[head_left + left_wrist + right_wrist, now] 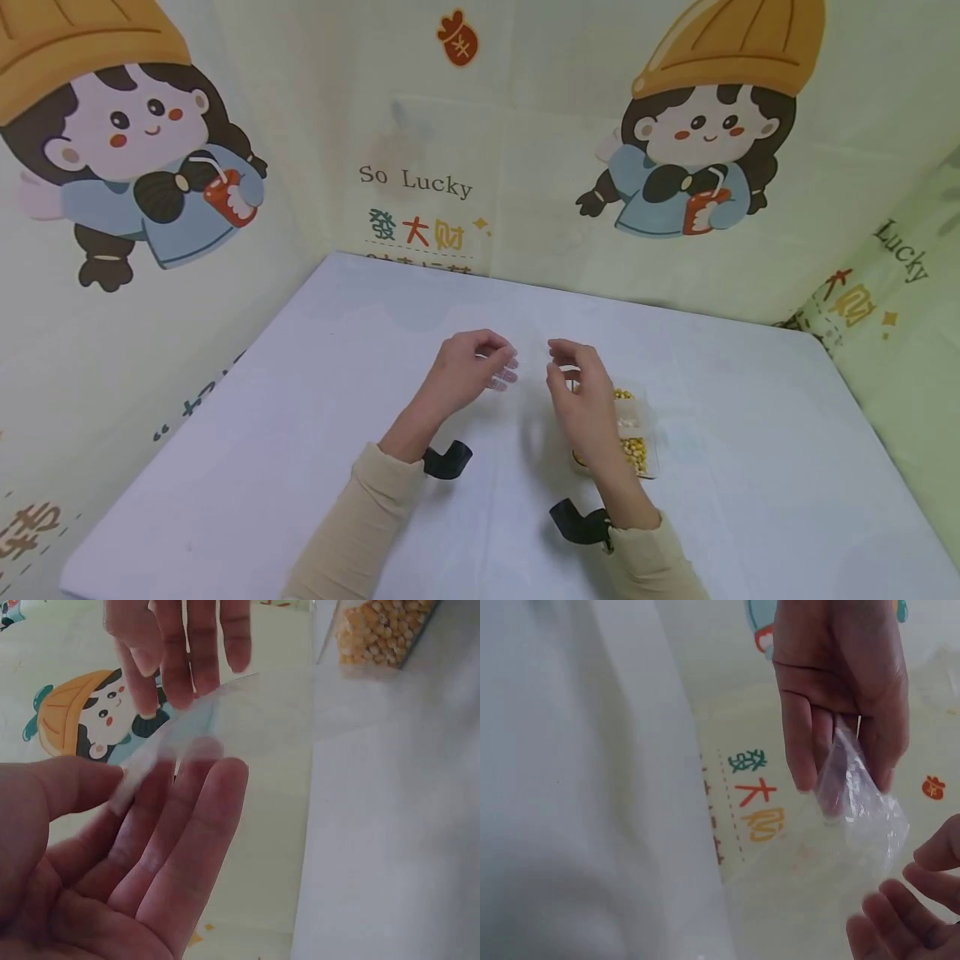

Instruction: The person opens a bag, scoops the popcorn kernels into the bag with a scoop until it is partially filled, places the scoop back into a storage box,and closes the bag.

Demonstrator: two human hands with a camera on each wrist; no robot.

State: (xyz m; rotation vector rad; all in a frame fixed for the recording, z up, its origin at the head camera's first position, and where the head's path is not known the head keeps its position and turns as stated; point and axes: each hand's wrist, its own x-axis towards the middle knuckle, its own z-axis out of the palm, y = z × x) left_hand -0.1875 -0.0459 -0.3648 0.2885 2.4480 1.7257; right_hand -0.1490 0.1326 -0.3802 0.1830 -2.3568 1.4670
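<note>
A clear, thin plastic bag (859, 814) hangs between the two hands; it barely shows in the head view. My left hand (465, 367) pinches its edge between thumb and index finger, the other fingers spread behind the film. Facing it across a small gap is my right hand (588, 396), thumb apart from the bent fingers. In the right wrist view those fingers are close by the bag's edge; whether they touch it I cannot tell. Under the right wrist stands a clear compartment box (652, 458) with yellow corn kernels (379, 634), partly hidden by the forearm.
The white tabletop (337, 375) spreads around the hands. A printed cloth wall (555, 208) rises behind its far edge, with more cloth at both sides. Black curved pieces (448, 460) sit at both wrists, by the beige sleeves.
</note>
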